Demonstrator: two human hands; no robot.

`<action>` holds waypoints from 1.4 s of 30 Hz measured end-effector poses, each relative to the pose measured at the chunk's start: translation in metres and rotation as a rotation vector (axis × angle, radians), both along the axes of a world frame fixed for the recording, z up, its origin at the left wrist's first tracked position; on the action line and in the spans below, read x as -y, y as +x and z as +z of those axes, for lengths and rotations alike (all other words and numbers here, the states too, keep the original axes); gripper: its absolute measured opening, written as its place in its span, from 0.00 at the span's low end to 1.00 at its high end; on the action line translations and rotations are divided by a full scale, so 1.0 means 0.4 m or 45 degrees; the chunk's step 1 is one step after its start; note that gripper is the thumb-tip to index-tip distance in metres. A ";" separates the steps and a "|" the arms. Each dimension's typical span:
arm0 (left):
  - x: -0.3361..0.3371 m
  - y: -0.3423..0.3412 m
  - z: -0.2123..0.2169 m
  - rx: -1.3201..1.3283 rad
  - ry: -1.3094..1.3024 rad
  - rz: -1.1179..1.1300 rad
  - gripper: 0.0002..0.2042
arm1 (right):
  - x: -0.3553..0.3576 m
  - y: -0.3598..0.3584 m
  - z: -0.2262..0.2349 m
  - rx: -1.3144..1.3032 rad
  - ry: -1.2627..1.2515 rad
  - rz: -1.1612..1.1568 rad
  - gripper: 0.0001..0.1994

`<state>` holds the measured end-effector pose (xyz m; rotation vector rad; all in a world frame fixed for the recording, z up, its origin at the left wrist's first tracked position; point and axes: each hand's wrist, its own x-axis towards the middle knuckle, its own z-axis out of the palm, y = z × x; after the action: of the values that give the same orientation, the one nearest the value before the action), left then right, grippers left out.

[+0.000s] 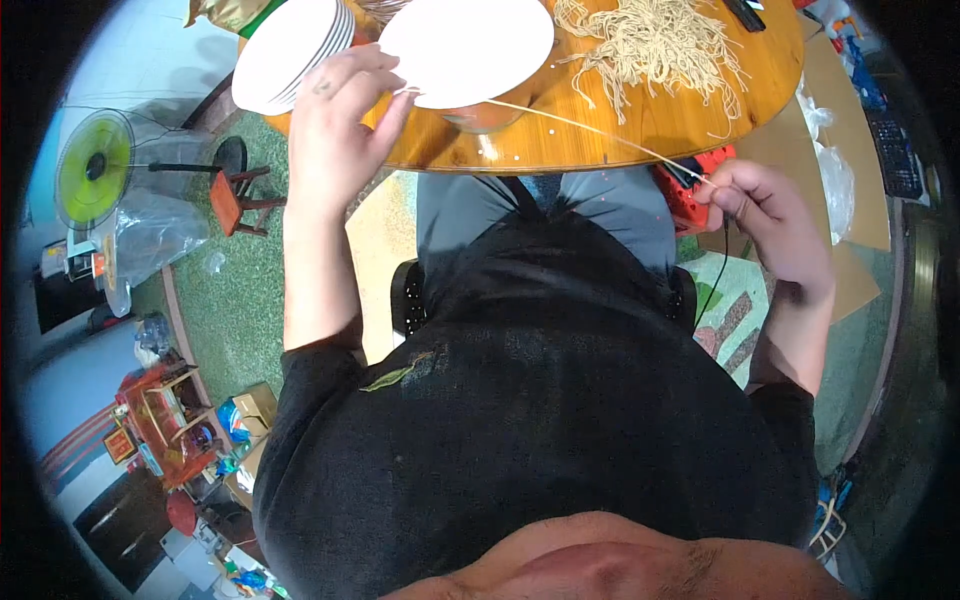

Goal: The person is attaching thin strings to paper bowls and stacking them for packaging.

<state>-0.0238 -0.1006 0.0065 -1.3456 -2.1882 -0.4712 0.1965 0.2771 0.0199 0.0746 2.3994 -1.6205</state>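
Observation:
A thin beige string (590,129) stretches in a slanting line across the front of the round wooden table. My right hand (765,205), beyond the table's right front edge, pinches its lower end between thumb and fingers. Over the table's left front, my left hand (345,110) has thumb and forefinger together at the string's other end, which is hard to see against white. Beside those fingertips lies a white round plate (470,45). A stack of white plates (290,50) stands just behind my left hand. A loose heap of beige strings (660,50) lies at the back right.
Small white bits dot the wooden table (560,145) near its front edge. Under the right edge is a red plastic item (690,205). A green fan (95,165) and a small wooden stool (235,200) stand left on the floor. Cardboard (860,150) lies at right.

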 end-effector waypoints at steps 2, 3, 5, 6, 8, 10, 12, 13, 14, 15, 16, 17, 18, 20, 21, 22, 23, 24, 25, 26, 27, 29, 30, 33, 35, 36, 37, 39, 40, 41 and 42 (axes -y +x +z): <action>0.014 -0.005 -0.004 -0.015 0.018 0.015 0.11 | -0.002 0.008 -0.022 -0.036 -0.183 0.094 0.09; 0.015 0.001 -0.008 -0.062 0.117 0.123 0.12 | 0.005 0.004 -0.028 -0.034 -0.182 0.096 0.09; 0.001 0.023 -0.037 -0.314 0.377 0.252 0.15 | 0.023 -0.014 -0.042 -0.081 -0.654 0.060 0.13; -0.004 0.059 -0.075 -0.351 0.473 0.207 0.15 | 0.040 -0.029 -0.070 -0.208 -0.872 0.040 0.15; -0.050 0.141 -0.098 -0.322 0.551 -0.040 0.14 | 0.094 -0.084 -0.055 -0.162 -1.257 0.089 0.15; -0.118 0.191 -0.109 -0.148 0.366 -0.057 0.18 | 0.125 -0.135 -0.036 -0.103 -1.636 0.141 0.16; -0.161 0.184 -0.117 -0.007 0.347 0.074 0.22 | 0.133 -0.181 0.001 -0.170 -1.882 0.104 0.12; -0.163 0.172 -0.123 0.040 0.299 0.110 0.22 | 0.129 -0.202 0.029 -0.195 -1.879 0.232 0.10; -0.165 0.155 -0.131 0.044 0.283 0.112 0.22 | 0.123 -0.213 0.063 -0.240 -1.863 0.347 0.10; -0.157 0.142 -0.137 0.049 0.267 0.114 0.21 | 0.141 -0.224 0.084 -0.314 -2.012 0.387 0.13; -0.144 0.139 -0.132 0.098 0.196 0.135 0.17 | 0.129 -0.235 0.085 -0.367 -1.995 0.410 0.16; -0.118 0.128 -0.125 0.091 0.126 0.093 0.13 | 0.116 -0.246 0.085 -0.415 -1.977 0.430 0.19; -0.090 0.115 -0.116 0.085 0.054 0.050 0.10 | 0.102 -0.259 0.084 -0.436 -1.991 0.471 0.18; -0.040 0.098 -0.095 0.158 0.019 0.023 0.07 | 0.103 -0.262 0.075 -0.466 -1.969 0.374 0.18; -0.015 0.084 -0.090 0.172 0.019 -0.008 0.07 | 0.108 -0.264 0.071 -0.498 -1.939 0.286 0.18; 0.001 0.081 -0.077 0.238 -0.017 0.010 0.08 | 0.121 -0.271 0.055 -0.543 -1.938 0.370 0.18; 0.017 0.067 -0.072 0.271 -0.012 -0.045 0.08 | 0.135 -0.270 0.048 -0.538 -1.920 0.407 0.18; 0.025 0.056 -0.069 0.303 -0.007 -0.102 0.09 | 0.144 -0.267 0.040 -0.533 -1.900 0.444 0.18; 0.031 0.057 -0.060 0.268 -0.013 -0.097 0.09 | 0.156 -0.268 0.016 -0.437 -1.989 0.424 0.20; 0.035 0.060 -0.061 0.272 -0.019 -0.088 0.09 | 0.172 -0.269 -0.004 -0.429 -1.997 0.427 0.20; 0.036 0.064 -0.064 0.251 0.099 -0.097 0.09 | 0.194 -0.269 -0.021 -0.452 -1.742 0.157 0.22; 0.013 0.092 -0.051 0.164 0.290 -0.081 0.09 | 0.228 -0.258 -0.040 -0.466 -1.476 -0.116 0.23; -0.011 0.109 -0.054 0.136 0.360 -0.078 0.10 | 0.241 -0.250 -0.048 -0.421 -1.504 -0.122 0.25; -0.114 0.184 -0.039 0.257 0.561 -0.162 0.13 | 0.282 -0.227 -0.052 -0.328 -1.619 -0.084 0.30; -0.191 0.227 -0.013 0.503 0.586 -0.186 0.16 | 0.298 -0.220 -0.046 -0.365 -1.571 -0.101 0.30; -0.221 0.230 -0.002 0.476 0.540 -0.249 0.17 | 0.303 -0.210 -0.029 -0.266 -1.653 -0.132 0.31; -0.244 0.236 0.000 0.556 0.557 -0.216 0.17 | 0.322 -0.282 -0.041 -0.710 -1.687 0.303 0.31; -0.275 0.231 -0.025 0.627 0.609 -0.204 0.16 | 0.324 -0.199 -0.034 -0.410 -1.517 -0.023 0.32; -0.286 0.228 -0.030 0.629 0.601 -0.214 0.16 | 0.311 -0.231 -0.065 -0.419 -1.520 -0.033 0.32; -0.298 0.224 -0.033 0.577 0.633 -0.228 0.14 | 0.290 -0.292 -0.125 -0.787 -1.556 0.295 0.32; -0.305 0.222 -0.037 0.523 0.665 -0.228 0.12 | 0.284 -0.327 -0.167 -1.146 -1.557 0.639 0.32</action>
<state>0.0651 0.0214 -0.0084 -1.2241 -2.0331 -1.3847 0.0658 0.1635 -0.0470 -1.5482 1.0925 -2.7712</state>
